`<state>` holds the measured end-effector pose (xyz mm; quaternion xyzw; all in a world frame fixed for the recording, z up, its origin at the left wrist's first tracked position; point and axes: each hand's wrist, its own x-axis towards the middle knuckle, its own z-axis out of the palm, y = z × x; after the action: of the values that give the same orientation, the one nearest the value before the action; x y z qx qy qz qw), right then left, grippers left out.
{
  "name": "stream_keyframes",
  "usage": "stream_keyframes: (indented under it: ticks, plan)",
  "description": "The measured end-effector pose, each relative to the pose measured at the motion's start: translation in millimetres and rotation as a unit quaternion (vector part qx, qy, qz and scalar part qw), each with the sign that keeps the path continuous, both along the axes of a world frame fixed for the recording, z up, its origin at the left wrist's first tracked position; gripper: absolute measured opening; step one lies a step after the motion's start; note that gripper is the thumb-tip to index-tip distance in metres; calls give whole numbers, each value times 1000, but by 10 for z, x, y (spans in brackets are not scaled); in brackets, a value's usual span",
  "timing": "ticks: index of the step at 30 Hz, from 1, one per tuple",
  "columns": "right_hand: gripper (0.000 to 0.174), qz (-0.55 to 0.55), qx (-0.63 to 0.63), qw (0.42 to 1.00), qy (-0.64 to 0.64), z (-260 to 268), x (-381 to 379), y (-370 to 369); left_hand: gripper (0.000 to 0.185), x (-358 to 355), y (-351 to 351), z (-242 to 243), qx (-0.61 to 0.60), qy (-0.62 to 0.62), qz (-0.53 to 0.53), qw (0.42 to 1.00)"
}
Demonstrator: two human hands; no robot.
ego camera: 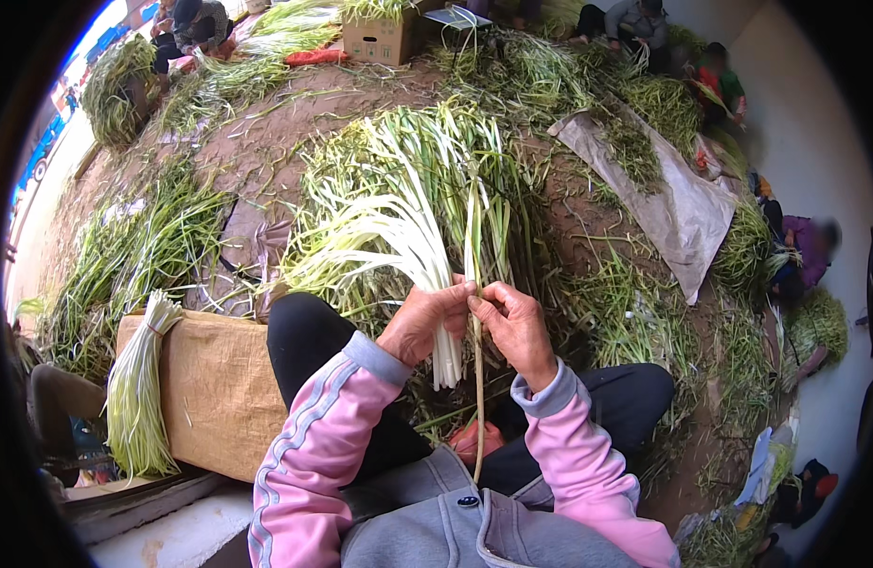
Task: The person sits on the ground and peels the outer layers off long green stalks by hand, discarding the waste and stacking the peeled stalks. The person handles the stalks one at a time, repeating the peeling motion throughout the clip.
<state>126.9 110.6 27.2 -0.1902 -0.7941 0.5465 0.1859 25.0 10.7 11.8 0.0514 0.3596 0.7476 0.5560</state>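
My left hand is closed around a bunch of pale leafy stalks, white stem ends pointing down towards me and yellow-green leaves fanning up and left. Its thumb and fingertips meet my right hand at a single long stalk with a brownish lower part and green leaves above. My right thumb and fingers pinch that stalk. Beyond both hands lies a large heap of green and pale leaves. A tied bundle of pale stalks rests on the left end of a tan covered box.
A red plastic bag lies between my legs. Leaf piles cover the ground at left and right. A crumpled grey sheet lies at right, a cardboard box stands at the back. Several people sit around the far and right edges.
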Motion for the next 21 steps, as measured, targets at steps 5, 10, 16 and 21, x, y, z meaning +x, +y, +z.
stream_keyframes:
  ticks: [5, 10, 16, 21]
  plan:
    - [18, -36, -103, 994, 30, -36, 13, -53, 15, 11, 24, -34, 35, -3, 22, 999]
    - [13, -67, -150, 981, 98, -132, 166, -84, 14, 53, 52, -36, 34, -12, 66, 997]
    - [10, 163, -309, 937, -16, 121, 1067, -9, 14, -177, 27, 35, 109, -43, 103, 988]
    - [15, 73, -457, 884, 72, 44, 885, 267, 12, -108, -15, 2, 130, -51, 37, 990]
